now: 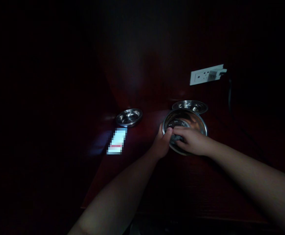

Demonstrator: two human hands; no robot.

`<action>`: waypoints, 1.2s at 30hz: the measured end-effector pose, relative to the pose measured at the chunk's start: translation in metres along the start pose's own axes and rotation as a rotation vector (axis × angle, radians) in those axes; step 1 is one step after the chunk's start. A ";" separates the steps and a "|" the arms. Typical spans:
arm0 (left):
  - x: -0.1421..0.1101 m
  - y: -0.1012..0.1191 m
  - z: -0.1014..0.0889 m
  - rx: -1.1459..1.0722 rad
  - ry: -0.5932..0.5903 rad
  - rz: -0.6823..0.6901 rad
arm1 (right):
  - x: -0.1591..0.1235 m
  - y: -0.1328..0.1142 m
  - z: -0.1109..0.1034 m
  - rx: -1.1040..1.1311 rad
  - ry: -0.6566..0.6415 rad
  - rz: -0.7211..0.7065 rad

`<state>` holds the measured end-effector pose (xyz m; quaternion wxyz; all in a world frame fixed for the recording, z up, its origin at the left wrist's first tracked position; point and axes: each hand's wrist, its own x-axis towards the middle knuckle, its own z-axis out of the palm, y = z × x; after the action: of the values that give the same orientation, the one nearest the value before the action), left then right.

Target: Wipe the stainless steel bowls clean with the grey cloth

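Dark red, wooden-looking table (179, 186) under everything, and the deep, round, shiny steel bowl (195, 120) is right there in both hands; can't tell if its base touches down. Looks light and stiff to me, tough to break, probably slippery when wet, so the rim's the place to grab. A wide silvery metal dish (197, 107) sits just beyond the grip, a shallow round steel dish (129, 117) off to its left. Left hand (162, 143) pinches the bowl's left edge, thumb over the rim. Right hand (192, 140) dips inside, fingers bent; too dark to tell if they're pinching the small grey textured piece (178, 138) under them.
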<state>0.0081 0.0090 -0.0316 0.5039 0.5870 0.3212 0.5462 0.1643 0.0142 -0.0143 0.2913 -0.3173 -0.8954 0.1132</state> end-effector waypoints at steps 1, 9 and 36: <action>-0.001 -0.001 0.000 0.008 -0.012 0.018 | 0.001 0.000 0.001 0.003 0.022 -0.005; -0.002 -0.001 0.001 0.019 -0.084 0.032 | 0.003 -0.002 0.000 -0.018 0.105 0.008; -0.004 0.003 0.002 0.040 -0.102 -0.036 | 0.005 -0.004 -0.002 -0.049 0.183 0.035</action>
<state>0.0091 0.0044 -0.0302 0.5176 0.6182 0.3166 0.4997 0.1608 0.0145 -0.0087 0.3619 -0.3491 -0.8618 0.0670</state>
